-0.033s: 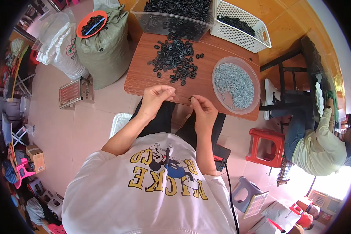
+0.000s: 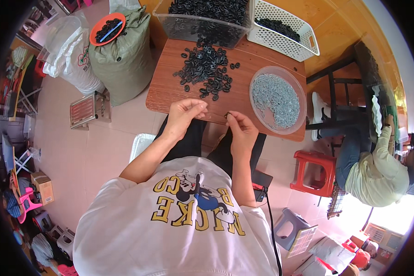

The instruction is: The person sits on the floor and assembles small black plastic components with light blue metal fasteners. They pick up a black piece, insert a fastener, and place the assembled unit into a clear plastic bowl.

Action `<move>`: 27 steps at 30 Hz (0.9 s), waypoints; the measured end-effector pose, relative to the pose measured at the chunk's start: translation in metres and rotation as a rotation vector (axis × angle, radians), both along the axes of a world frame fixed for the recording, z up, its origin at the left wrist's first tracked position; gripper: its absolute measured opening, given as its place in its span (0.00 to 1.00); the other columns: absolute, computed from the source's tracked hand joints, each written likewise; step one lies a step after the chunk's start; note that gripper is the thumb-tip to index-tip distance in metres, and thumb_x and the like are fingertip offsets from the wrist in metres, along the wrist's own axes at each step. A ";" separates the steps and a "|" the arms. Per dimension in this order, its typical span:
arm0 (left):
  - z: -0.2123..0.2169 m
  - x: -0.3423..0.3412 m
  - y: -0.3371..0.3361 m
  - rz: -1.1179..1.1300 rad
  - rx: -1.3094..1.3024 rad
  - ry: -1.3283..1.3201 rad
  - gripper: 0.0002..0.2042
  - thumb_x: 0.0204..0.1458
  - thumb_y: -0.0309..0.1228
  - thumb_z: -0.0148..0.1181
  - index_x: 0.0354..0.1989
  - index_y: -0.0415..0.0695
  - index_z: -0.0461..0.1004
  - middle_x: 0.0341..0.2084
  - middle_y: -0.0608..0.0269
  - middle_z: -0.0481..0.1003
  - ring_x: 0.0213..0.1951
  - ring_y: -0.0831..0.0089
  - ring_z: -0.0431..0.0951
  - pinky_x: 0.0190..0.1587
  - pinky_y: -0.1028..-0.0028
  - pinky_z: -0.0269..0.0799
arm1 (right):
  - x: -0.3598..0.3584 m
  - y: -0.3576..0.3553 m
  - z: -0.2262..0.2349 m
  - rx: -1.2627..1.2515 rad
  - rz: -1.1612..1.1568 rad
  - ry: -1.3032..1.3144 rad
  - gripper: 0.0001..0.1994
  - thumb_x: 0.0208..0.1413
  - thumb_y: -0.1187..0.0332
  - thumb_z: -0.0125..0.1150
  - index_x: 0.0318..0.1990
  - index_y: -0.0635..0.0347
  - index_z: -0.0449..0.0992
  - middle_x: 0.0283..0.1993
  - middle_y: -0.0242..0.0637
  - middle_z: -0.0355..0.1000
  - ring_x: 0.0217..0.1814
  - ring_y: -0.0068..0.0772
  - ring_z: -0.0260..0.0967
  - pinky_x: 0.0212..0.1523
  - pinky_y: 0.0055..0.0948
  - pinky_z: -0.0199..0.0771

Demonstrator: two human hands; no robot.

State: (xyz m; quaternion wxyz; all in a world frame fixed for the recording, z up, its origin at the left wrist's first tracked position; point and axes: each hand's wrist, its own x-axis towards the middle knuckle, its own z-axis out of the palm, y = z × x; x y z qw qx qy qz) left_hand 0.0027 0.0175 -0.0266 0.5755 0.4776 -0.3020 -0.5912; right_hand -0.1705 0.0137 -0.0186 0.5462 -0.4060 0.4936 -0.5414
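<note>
Brown table (image 2: 163,92) stood before you. Your right hand (image 2: 242,133) pinched small dark piece (image 2: 227,115) by near edge; piece seemed light, stiff, best gripped by rim. Left hand (image 2: 183,116): fingertips together, contents unclear.

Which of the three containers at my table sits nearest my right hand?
The round clear bowl of silvery pieces, ahead and right of your right hand. The clear rectangular bin and white perforated basket both stand farther off and hold black pieces.
</note>
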 end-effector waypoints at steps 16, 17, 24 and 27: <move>0.019 -0.024 0.011 -0.150 0.071 0.163 0.08 0.52 0.29 0.60 0.35 0.37 0.77 0.24 0.64 0.76 0.27 0.81 0.73 0.32 0.82 0.69 | 0.002 0.010 0.021 0.009 0.109 0.085 0.06 0.51 0.78 0.60 0.38 0.67 0.77 0.33 0.30 0.73 0.32 0.16 0.68 0.35 0.15 0.68; 0.019 -0.023 0.012 -0.150 0.069 0.153 0.08 0.52 0.29 0.60 0.34 0.37 0.77 0.24 0.64 0.76 0.27 0.81 0.73 0.32 0.82 0.69 | 0.002 0.010 0.021 0.000 0.109 0.089 0.06 0.51 0.78 0.60 0.38 0.67 0.77 0.33 0.31 0.73 0.32 0.16 0.68 0.35 0.15 0.68; 0.018 -0.022 0.015 -0.158 0.051 0.109 0.07 0.51 0.28 0.60 0.34 0.37 0.77 0.25 0.63 0.76 0.28 0.81 0.73 0.33 0.82 0.69 | 0.004 0.013 0.025 -0.030 0.101 0.136 0.06 0.51 0.77 0.60 0.37 0.68 0.77 0.33 0.31 0.73 0.32 0.16 0.68 0.35 0.16 0.68; 0.017 -0.023 0.016 -0.144 0.003 0.036 0.06 0.52 0.26 0.59 0.34 0.36 0.77 0.25 0.63 0.76 0.27 0.80 0.73 0.33 0.81 0.69 | 0.006 0.016 0.025 -0.112 0.070 0.297 0.06 0.51 0.76 0.61 0.36 0.68 0.77 0.31 0.30 0.73 0.31 0.16 0.68 0.33 0.16 0.68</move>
